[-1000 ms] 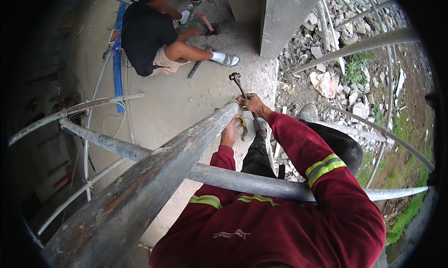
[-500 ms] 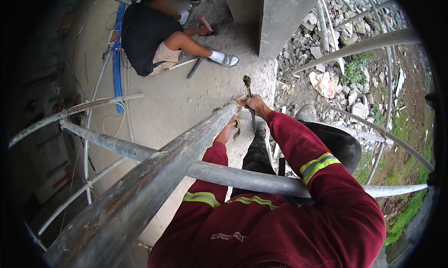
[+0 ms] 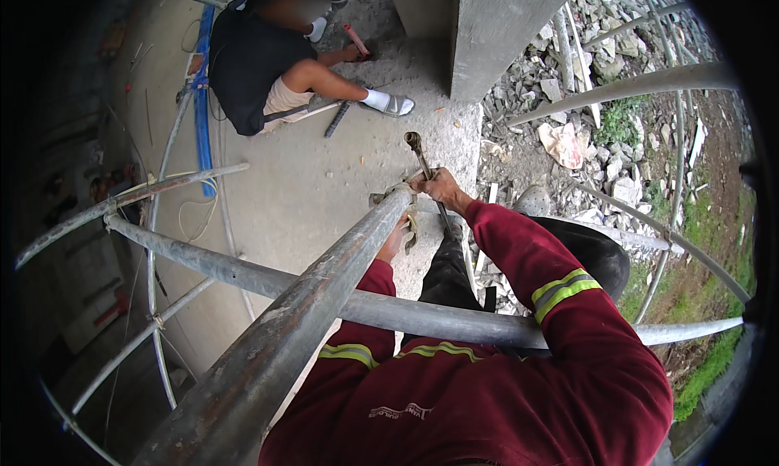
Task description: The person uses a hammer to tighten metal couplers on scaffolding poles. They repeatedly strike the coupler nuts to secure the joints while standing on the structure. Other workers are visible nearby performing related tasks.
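My right hand [image 3: 442, 188] is closed around a long metal wrench [image 3: 419, 156], whose ringed head points up and away from me. Its handle continues below the fist. Beside that hand, a scaffold clamp [image 3: 411, 232] sits around the far end of a thick grey steel pole [image 3: 300, 308], with a curved part hanging loose. My left hand [image 3: 393, 240] is at the clamp, curled against the pole's side; its fingertips are partly hidden behind the pole.
A horizontal pipe [image 3: 454, 323] crosses in front of my torso. More scaffold pipes [image 3: 195, 255] stand left. A person [image 3: 268, 68] sits on the concrete floor, holding a red-handled tool [image 3: 355, 39]. A concrete column [image 3: 495, 36] rises ahead; broken rubble [image 3: 604, 154] lies to the right.
The wrench's head has swung left and tilted, with my right hand turning slightly. The thick pole appears shifted right at its near end. My left hand stays at the clamp.
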The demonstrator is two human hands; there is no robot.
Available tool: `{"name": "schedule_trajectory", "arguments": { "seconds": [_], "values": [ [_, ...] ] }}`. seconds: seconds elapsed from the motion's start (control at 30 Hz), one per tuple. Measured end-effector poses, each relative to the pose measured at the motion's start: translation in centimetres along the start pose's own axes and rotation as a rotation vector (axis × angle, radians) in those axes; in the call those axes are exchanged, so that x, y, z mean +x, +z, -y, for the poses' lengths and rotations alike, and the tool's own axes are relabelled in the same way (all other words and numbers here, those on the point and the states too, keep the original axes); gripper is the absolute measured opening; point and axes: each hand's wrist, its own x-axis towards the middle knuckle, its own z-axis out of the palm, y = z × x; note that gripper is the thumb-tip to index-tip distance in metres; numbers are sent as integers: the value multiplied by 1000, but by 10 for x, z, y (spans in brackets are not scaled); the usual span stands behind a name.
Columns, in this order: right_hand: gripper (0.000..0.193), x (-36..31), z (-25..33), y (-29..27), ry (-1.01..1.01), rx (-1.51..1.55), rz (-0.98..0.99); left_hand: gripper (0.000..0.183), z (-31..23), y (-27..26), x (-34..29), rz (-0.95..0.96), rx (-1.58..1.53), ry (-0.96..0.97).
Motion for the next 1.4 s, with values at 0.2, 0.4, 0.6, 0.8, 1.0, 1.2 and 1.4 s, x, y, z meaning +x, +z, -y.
{"name": "schedule_trajectory", "arguments": {
  "seconds": [0.2,0.4,0.6,0.8,1.0,1.2,1.4],
  "values": [
    [22,-26,7,-5,-84,252,68,45,-29,21,-26,179,-379,-72],
    [18,-61,47,-6,-119,269,116,57,-48,33,-69,123,-315,40],
    [16,-119,113,-11,-141,282,190,59,-99,59,-128,101,-284,174],
    [17,-166,157,-12,-146,240,157,60,-147,74,-173,77,-27,192],
    [17,-193,182,-16,-212,218,192,51,-152,58,-185,172,280,424],
    [22,-205,182,-16,-256,254,191,44,-150,55,-187,69,-28,154],
    [23,-202,189,-19,-273,164,183,40,-166,54,-191,164,42,158]
  ]
}}
